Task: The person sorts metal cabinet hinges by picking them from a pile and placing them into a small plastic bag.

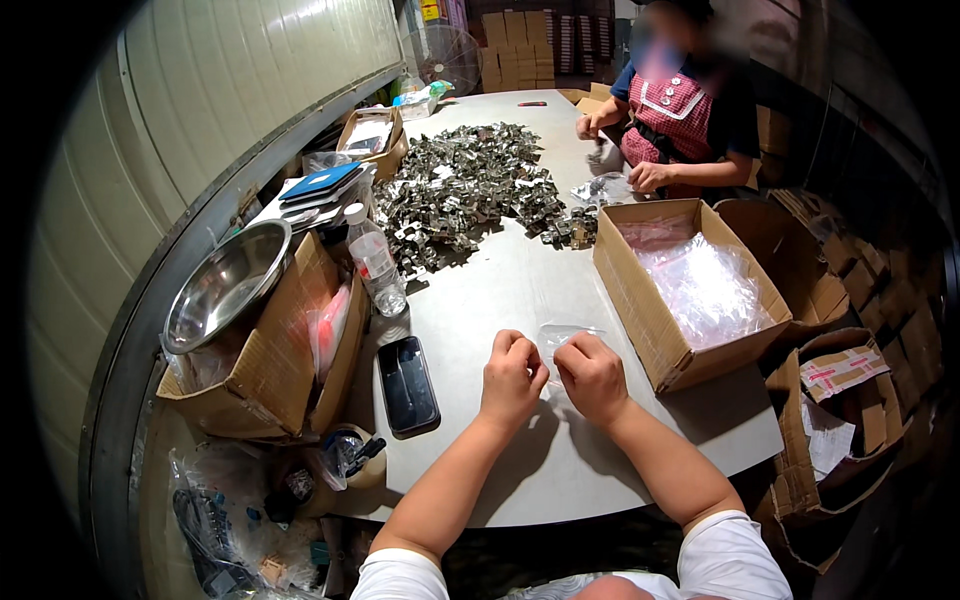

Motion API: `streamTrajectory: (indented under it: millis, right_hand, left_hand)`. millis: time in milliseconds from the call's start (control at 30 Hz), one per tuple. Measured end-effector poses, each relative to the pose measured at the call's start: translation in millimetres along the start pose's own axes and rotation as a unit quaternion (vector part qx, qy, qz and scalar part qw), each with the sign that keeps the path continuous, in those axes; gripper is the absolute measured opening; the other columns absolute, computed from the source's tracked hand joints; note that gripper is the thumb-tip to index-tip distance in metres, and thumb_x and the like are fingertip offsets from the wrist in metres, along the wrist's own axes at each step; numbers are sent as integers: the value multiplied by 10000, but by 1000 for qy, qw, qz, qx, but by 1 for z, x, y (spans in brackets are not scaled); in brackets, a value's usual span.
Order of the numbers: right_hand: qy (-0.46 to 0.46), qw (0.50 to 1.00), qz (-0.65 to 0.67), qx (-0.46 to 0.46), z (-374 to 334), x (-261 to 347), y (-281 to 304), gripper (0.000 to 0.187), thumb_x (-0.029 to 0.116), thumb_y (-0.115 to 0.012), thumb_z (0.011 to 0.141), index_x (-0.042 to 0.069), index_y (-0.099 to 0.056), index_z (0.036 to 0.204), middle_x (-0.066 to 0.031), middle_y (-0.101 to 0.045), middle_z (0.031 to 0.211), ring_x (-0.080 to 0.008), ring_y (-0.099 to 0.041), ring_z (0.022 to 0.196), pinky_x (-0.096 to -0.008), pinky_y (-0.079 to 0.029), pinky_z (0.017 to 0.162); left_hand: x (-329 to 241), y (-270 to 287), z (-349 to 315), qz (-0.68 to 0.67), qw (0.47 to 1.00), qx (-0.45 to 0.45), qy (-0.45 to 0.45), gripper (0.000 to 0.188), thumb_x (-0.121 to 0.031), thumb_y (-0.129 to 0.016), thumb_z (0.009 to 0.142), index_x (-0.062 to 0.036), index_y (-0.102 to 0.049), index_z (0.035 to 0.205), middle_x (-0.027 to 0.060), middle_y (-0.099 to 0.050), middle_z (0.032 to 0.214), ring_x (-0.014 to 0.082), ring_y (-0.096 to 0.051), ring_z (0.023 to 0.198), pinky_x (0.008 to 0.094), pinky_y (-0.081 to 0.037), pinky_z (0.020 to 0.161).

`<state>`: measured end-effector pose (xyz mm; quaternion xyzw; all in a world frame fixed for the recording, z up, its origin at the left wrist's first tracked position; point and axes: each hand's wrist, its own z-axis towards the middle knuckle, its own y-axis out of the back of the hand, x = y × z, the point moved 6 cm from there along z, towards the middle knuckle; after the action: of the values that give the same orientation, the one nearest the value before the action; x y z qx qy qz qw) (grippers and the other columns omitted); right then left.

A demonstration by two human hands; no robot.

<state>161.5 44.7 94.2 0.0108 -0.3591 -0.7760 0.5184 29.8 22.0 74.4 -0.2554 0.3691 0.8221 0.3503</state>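
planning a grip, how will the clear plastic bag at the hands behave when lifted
The clear plastic bag will probably flop, since its film looks thin. It seems light, as no contents show. Its shiny surface may be slippery.

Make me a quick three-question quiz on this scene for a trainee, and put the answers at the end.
1. True or false: the phone lies on the table, left of both the left hand and the right hand.

2. Fill the gap: at the fingertips of the right hand is a clear plastic (blank).

3. Choose one. What is heaped on the table beyond the hands?
A. Apples
B. Metal parts
C. Books

Key: 1. True. 2. Bag. 3. B.
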Motion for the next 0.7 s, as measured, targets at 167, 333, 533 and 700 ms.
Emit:
streamTrajectory:
  millis: [167,333,533,700]
  right_hand:
    - [-46,998,-44,11,3,-12,-4,187,-33,-607,724,68,-562,875,-122,-564,838,-324,-595,804,-421,-492,716]
    - [-136,982,-105,82,3,-45,-24,272,-37,-606,723,66,-547,968,-144,-578,918,-343,-594,877,-425,-490,761]
    - [-211,862,262,380,63,-88,-65,355,38,-619,739,31,-616,1093,-105,-638,959,-189,-605,874,-312,-500,771]
    - [-164,924,5,345,162,-96,-164,392,125,-615,790,85,-612,1180,-154,-609,1080,-305,-595,1064,-383,-497,872]
  left_hand:
    - [12,7,1,80,996,-33,-6,151,30,-613,713,-16,-532,832,125,-579,914,272,-578,647,354,-514,595]
    - [2,1,4,184,979,-22,-82,131,6,-575,751,-52,-552,867,106,-605,920,292,-612,824,383,-519,675]
    - [37,-14,3,129,982,135,-6,168,26,-533,751,-70,-562,886,101,-639,973,329,-624,854,396,-522,730]
    - [51,-28,1,28,993,93,-70,101,32,-561,709,-41,-595,770,108,-645,1076,315,-595,993,389,-512,798]
